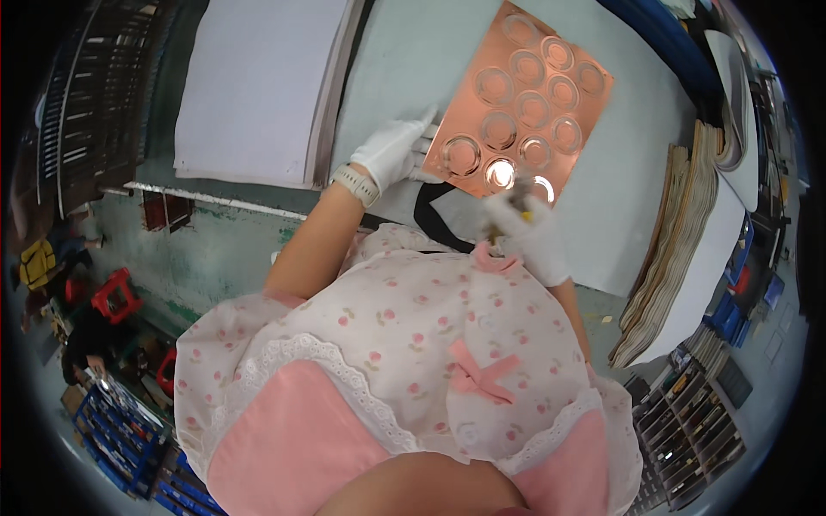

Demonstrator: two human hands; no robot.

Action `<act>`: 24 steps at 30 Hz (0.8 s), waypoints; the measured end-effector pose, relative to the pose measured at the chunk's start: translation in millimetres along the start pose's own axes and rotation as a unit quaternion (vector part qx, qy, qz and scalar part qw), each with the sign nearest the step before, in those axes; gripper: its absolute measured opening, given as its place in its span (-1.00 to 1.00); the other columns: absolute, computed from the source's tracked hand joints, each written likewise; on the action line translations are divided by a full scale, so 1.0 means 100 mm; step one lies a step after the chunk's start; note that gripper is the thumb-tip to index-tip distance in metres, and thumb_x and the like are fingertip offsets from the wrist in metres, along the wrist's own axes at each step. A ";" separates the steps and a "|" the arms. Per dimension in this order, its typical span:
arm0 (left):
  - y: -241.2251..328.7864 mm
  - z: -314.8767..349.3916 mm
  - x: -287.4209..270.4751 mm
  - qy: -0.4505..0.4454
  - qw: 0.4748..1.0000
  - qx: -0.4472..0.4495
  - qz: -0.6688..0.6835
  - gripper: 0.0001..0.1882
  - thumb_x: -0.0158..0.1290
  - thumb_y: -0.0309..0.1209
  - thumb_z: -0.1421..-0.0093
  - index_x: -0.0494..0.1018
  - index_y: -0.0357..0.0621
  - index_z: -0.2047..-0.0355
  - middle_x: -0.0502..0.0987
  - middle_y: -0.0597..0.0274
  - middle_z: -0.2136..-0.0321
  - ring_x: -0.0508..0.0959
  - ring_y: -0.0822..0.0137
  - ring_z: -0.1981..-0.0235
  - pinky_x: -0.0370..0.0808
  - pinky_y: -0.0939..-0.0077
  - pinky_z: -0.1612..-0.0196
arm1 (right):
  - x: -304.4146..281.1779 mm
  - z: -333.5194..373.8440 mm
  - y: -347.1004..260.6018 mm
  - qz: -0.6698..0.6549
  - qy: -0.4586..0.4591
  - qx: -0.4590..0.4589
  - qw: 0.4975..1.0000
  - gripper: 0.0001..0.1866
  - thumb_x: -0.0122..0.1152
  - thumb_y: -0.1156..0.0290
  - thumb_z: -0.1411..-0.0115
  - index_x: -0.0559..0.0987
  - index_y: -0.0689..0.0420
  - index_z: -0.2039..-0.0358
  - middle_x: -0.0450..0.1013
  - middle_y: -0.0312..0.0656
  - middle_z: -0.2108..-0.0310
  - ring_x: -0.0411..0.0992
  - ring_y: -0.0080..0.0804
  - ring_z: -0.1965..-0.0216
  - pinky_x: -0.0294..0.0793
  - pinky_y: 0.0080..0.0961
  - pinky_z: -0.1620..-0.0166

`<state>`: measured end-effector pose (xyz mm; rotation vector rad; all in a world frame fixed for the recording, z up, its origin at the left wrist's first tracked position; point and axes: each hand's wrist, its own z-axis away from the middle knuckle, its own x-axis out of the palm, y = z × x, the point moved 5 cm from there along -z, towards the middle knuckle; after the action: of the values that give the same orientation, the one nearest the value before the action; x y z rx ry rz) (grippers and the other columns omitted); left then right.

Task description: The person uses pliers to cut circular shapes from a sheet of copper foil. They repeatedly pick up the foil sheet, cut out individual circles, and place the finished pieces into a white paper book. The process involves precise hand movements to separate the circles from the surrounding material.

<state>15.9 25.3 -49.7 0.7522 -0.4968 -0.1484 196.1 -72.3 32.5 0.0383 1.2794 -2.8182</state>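
Note:
A copper-coloured sheet (508, 107) with rows of ring-shaped marks lies at a slant over the pale worktop, bright glare on its near rings. My white-gloved left hand (391, 155) is at its left edge, thumb stretched along the edge and the fingers partly hidden by the sheet; it appears to grip that edge. Just past the sheet's near edge is my gloved right hand (529, 236), smeared by motion. Its fingers are closed around a small dark item with a yellow spot (523, 206), too blurred to name. A black strap-like band (430, 219) lies between the hands.
A thick stack of white sheets (249, 86) stands left of the worktop (400, 64). At the right are wavy-edged brown paper piles (675, 249). A dark blue padded edge (658, 43) runs along the far right. Red stools (116, 294) and a person (86, 344) are at lower left.

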 end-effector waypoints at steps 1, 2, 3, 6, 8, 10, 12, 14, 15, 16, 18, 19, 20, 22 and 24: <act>-0.18 -0.09 -0.17 0.000 0.991 0.085 -0.107 -0.38 0.05 -0.08 -0.19 0.29 -0.36 -0.07 0.54 0.11 0.23 0.58 0.29 0.28 0.59 0.47 0.31 | -0.15 0.03 0.00 -0.074 0.032 0.009 0.997 -0.65 0.18 0.19 -0.14 0.47 0.29 0.37 0.45 -0.23 0.51 0.43 -0.46 0.49 0.42 -0.49 0.36; -0.22 -0.11 -0.19 0.008 0.988 0.081 -0.131 -0.40 0.07 -0.10 -0.18 0.31 -0.37 -0.04 0.54 0.12 0.24 0.59 0.29 0.30 0.60 0.48 0.33 | -0.31 0.03 -0.03 -0.118 0.068 -0.021 0.990 -0.70 0.15 0.23 -0.16 0.46 0.27 0.38 0.45 -0.20 0.50 0.43 -0.43 0.47 0.43 -0.48 0.36; -0.16 -0.08 -0.14 0.015 0.984 0.076 -0.158 -0.41 0.10 -0.12 -0.17 0.34 -0.37 -0.02 0.55 0.12 0.25 0.59 0.29 0.32 0.60 0.49 0.35 | -0.51 0.02 -0.04 -0.163 0.105 -0.051 0.980 -0.74 0.13 0.26 -0.17 0.46 0.24 0.39 0.44 -0.16 0.48 0.43 -0.40 0.45 0.43 -0.46 0.35; 0.00 0.27 0.16 0.082 0.987 -0.102 -0.098 -0.66 0.06 -0.21 -0.22 0.48 -0.30 0.22 0.55 0.19 0.38 0.58 0.41 0.46 0.54 0.62 0.48 | -1.14 -0.15 0.39 -0.338 0.217 -0.068 0.913 -0.79 0.09 0.31 -0.18 0.44 0.22 0.36 0.43 -0.12 0.44 0.43 -0.32 0.42 0.44 -0.38 0.33; -0.09 0.30 0.14 0.084 0.984 -0.122 -0.099 -0.65 0.09 -0.22 -0.20 0.48 -0.31 0.24 0.55 0.18 0.41 0.57 0.43 0.50 0.53 0.64 0.52 | -1.28 -0.17 0.50 -0.386 0.258 -0.030 0.885 -0.80 0.06 0.33 -0.20 0.43 0.22 0.35 0.42 -0.10 0.42 0.43 -0.27 0.41 0.45 -0.34 0.31; -0.15 0.30 0.10 0.103 0.982 -0.134 -0.089 -0.66 0.12 -0.20 -0.17 0.47 -0.31 0.34 0.54 0.18 0.51 0.55 0.46 0.59 0.48 0.65 0.62 | -1.33 -0.17 0.56 -0.414 0.275 -0.005 0.868 -0.80 0.04 0.34 -0.20 0.42 0.23 0.33 0.42 -0.08 0.41 0.42 -0.23 0.40 0.45 -0.31 0.29; -0.14 0.31 0.08 0.095 0.980 -0.134 -0.111 -0.68 0.11 -0.21 -0.19 0.44 -0.30 0.41 0.49 0.22 0.60 0.50 0.46 0.66 0.43 0.65 0.68 | -1.27 -0.22 0.62 -0.424 0.268 0.008 0.865 -0.79 0.05 0.33 -0.20 0.41 0.24 0.31 0.41 -0.07 0.39 0.42 -0.21 0.39 0.45 -0.28 0.28; -0.13 0.32 0.09 0.097 0.976 -0.138 -0.140 -0.65 0.09 -0.18 -0.19 0.41 -0.27 0.46 0.45 0.26 0.67 0.46 0.46 0.72 0.39 0.65 0.72 | -1.25 -0.22 0.61 -0.425 0.262 0.009 0.866 -0.79 0.05 0.33 -0.20 0.41 0.24 0.31 0.41 -0.08 0.39 0.41 -0.21 0.38 0.45 -0.28 0.28; -0.13 0.33 0.09 0.103 0.972 -0.143 -0.157 -0.63 0.09 -0.15 -0.19 0.40 -0.26 0.48 0.44 0.27 0.69 0.44 0.47 0.75 0.37 0.65 0.73 | -1.26 -0.22 0.61 -0.425 0.259 0.010 0.867 -0.79 0.05 0.33 -0.20 0.41 0.24 0.31 0.41 -0.08 0.39 0.41 -0.21 0.38 0.46 -0.28 0.28; -0.13 0.33 0.09 0.108 0.967 -0.148 -0.175 -0.60 0.09 -0.11 -0.19 0.39 -0.24 0.51 0.42 0.29 0.72 0.42 0.47 0.78 0.36 0.65 0.75 | -1.27 -0.23 0.63 -0.433 0.253 0.009 0.865 -0.79 0.05 0.33 -0.19 0.41 0.25 0.31 0.41 -0.08 0.39 0.41 -0.22 0.39 0.46 -0.28 0.28; -0.13 0.35 0.08 0.112 0.962 -0.160 -0.191 -0.56 0.09 -0.04 -0.17 0.38 -0.20 0.53 0.42 0.29 0.75 0.41 0.47 0.81 0.35 0.67 0.77 | -1.29 -0.24 0.66 -0.448 0.238 0.006 0.862 -0.78 0.06 0.33 -0.19 0.41 0.25 0.31 0.42 -0.08 0.39 0.41 -0.22 0.39 0.45 -0.28 0.28; -0.13 0.35 0.07 0.108 0.961 -0.168 -0.190 -0.55 0.09 -0.01 -0.16 0.39 -0.19 0.53 0.42 0.28 0.75 0.42 0.48 0.81 0.35 0.68 0.77 | -1.30 -0.25 0.67 -0.452 0.233 0.007 0.861 -0.78 0.06 0.33 -0.19 0.41 0.25 0.31 0.42 -0.07 0.39 0.41 -0.22 0.39 0.46 -0.28 0.28; -0.15 0.35 0.07 0.104 0.961 -0.176 -0.188 -0.54 0.09 0.02 -0.14 0.39 -0.18 0.53 0.43 0.28 0.76 0.42 0.49 0.82 0.35 0.70 0.77 | -1.30 -0.25 0.66 -0.455 0.229 0.009 0.860 -0.78 0.06 0.33 -0.19 0.42 0.25 0.31 0.42 -0.07 0.39 0.42 -0.21 0.40 0.46 -0.29 0.29; -0.15 0.36 0.06 0.126 0.956 -0.168 -0.204 -0.53 0.09 0.02 -0.15 0.39 -0.19 0.51 0.44 0.27 0.75 0.43 0.48 0.81 0.36 0.69 0.77 | -1.31 -0.25 0.67 -0.451 0.235 0.016 0.861 -0.77 0.06 0.33 -0.19 0.42 0.26 0.31 0.42 -0.07 0.39 0.42 -0.20 0.40 0.47 -0.29 0.29; -0.17 0.37 0.06 0.132 0.957 -0.167 -0.197 -0.54 0.06 0.00 -0.17 0.40 -0.22 0.48 0.44 0.26 0.74 0.45 0.46 0.80 0.37 0.66 0.76 | -1.32 -0.25 0.67 -0.435 0.254 0.027 0.864 -0.76 0.06 0.32 -0.19 0.43 0.28 0.31 0.42 -0.07 0.40 0.44 -0.20 0.40 0.48 -0.29 0.30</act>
<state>4.4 -11.4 -36.3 0.5199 -0.0559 -0.4856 331.0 -93.3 -29.3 0.2975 1.6264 -3.8011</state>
